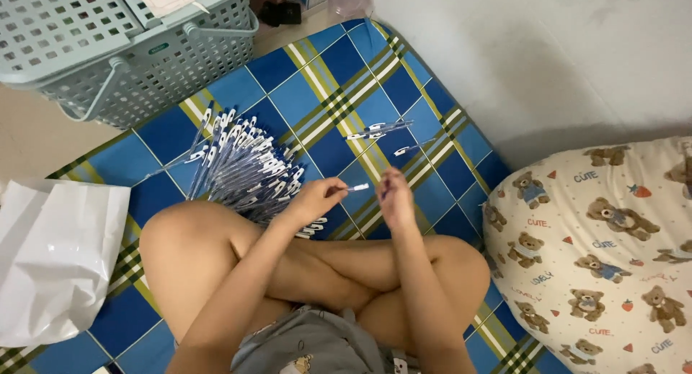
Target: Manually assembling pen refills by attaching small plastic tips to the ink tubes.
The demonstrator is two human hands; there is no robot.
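Observation:
I sit cross-legged on a blue checked mat point(324, 93). My left hand point(316, 199) grips a thin pen point(355, 188) with a white end that points right. My right hand point(395, 194) is held close to that end, fingers curled; what it holds is too small to tell. A large heap of clear pens with white caps point(245, 168) lies just left of my left hand, above my knee. A few separate pens point(378, 131) lie on the mat beyond my hands.
A pale green plastic basket point(137, 49) stands at the top left. A white plastic bag point(54, 258) lies at the left edge. A cream pillow printed with bears point(605, 251) fills the right. A white wall point(548, 49) rises behind.

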